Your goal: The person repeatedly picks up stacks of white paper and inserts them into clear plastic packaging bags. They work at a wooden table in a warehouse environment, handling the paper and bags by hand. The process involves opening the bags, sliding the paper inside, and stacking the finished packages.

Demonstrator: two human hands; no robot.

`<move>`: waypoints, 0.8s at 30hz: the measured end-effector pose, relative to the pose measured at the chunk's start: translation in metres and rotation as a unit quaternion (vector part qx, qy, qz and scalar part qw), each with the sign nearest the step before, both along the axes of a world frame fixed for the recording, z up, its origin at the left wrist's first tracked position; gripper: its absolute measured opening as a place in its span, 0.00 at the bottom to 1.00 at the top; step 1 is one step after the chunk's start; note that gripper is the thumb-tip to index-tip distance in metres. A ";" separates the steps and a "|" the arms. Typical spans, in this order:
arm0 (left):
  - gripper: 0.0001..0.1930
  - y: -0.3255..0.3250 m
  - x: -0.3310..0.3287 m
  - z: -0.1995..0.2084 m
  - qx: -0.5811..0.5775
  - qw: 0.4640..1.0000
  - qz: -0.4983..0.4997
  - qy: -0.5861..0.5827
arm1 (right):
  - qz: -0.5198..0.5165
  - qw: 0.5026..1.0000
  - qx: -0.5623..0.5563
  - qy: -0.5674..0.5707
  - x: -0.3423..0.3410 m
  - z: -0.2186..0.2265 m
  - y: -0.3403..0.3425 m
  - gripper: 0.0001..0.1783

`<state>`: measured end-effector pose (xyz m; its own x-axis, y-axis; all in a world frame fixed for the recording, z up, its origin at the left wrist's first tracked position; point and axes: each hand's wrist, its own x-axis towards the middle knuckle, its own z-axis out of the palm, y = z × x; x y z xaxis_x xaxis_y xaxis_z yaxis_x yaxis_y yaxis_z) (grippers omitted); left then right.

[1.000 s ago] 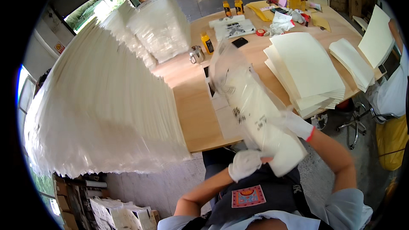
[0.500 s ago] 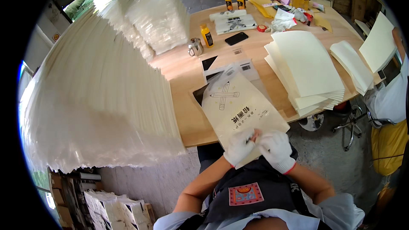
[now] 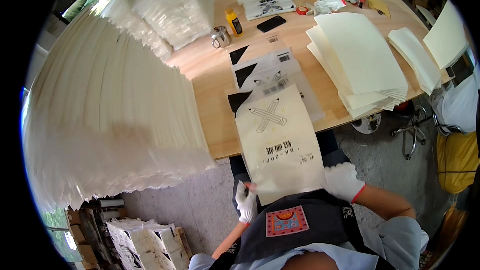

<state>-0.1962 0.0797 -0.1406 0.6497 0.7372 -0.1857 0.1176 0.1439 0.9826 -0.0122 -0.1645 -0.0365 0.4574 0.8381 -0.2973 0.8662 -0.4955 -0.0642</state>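
Nearest: L hand (image 3: 245,201) in white glove, fingers curled shut on the lower-left corner of the printed bag (image 3: 280,145); R hand (image 3: 344,181), also gloved, closed on its lower-right corner. Bag is cream w/ a crossed-pencil drawing, lying slanted; its near half overhangs the table edge (image 3: 220,152) above the person's dark apron (image 3: 300,225), far half rests on the wood. Just beyond, touching and partly under it, a row of similar flat bags (image 3: 267,67) runs up the table centre. To the L, a huge fanned stack of clear sleeves (image 3: 110,120) covers that side and overhangs the near edge; little free room there. To the R, cream sheet stack (image 3: 360,60) sits right at the table edge; smaller sheet pile (image 3: 415,57) further R. Bare wood betw. bag row and sleeves is the open strip. Far: orange bottle (image 3: 233,23), metal cup (image 3: 218,36), black phone (image 3: 271,23).
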 end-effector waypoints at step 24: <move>0.09 0.064 0.013 -0.002 0.392 0.912 0.019 0.117 | -0.474 0.415 0.354 0.691 0.027 -0.111 0.069 0.19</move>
